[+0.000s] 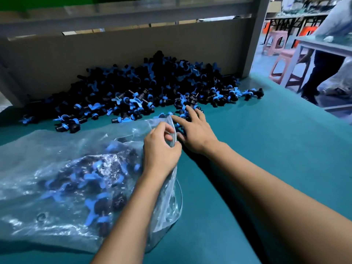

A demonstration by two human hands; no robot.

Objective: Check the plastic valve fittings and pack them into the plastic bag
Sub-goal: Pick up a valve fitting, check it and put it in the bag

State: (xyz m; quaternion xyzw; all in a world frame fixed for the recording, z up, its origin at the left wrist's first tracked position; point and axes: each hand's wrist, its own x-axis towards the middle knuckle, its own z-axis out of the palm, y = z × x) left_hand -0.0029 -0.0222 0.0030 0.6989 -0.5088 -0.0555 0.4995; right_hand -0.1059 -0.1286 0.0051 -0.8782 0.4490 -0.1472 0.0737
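Observation:
A big heap of black valve fittings with blue handles (148, 86) lies on the green table against a cardboard wall. A clear plastic bag (57, 164) lies at the front left with several fittings inside it. My left hand (162, 149) pinches the bag's open edge at its right side. My right hand (194, 130) lies with spread fingers over a few loose fittings at the heap's near edge, right beside the bag's mouth. Whatever is under its palm is hidden.
The green table (266, 149) stretches to the right. A cardboard wall (95, 54) and a grey post (255, 35) bound the back. Beyond the right edge stand pink stools (285, 67), another table and a person.

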